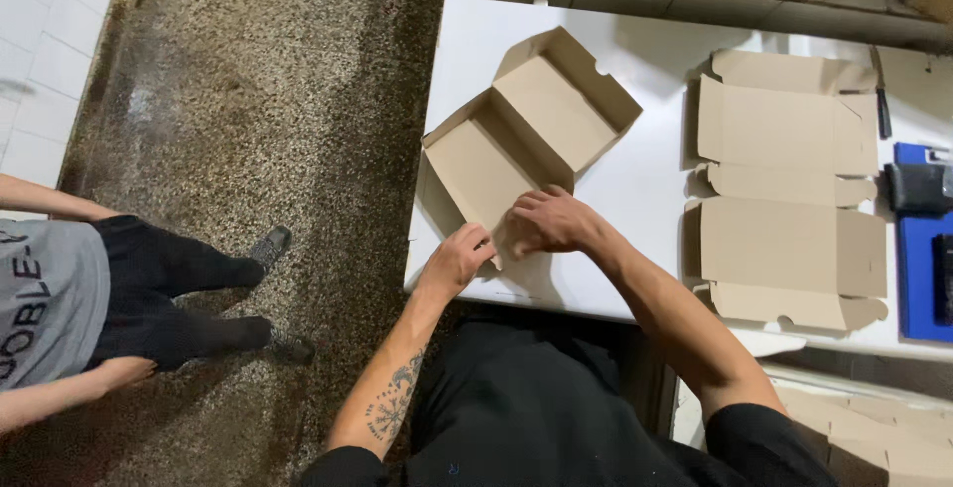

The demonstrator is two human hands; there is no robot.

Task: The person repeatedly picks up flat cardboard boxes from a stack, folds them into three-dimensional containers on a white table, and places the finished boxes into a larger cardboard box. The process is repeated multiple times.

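Head view: two hands are seen at the near end of a half-folded box on a white table.
Left hand: fingers are curled and pinched on the box's near flap, at the table's front edge.
Right hand: fingers are bent and pressed down on the same flap, just beside the left fingers; a full grasp cannot be told.
Box: it is set at a slant beyond the fingertips, walls partly raised, nothing inside.
Flat blank: unfolded cardboard is laid well right of the right fingers.
Blue tray: seen at the table's far right, dark items on it.
Open room: bare tabletop is left between box and blank.
Floor: speckled, left of the left fingers; another person is standing there.
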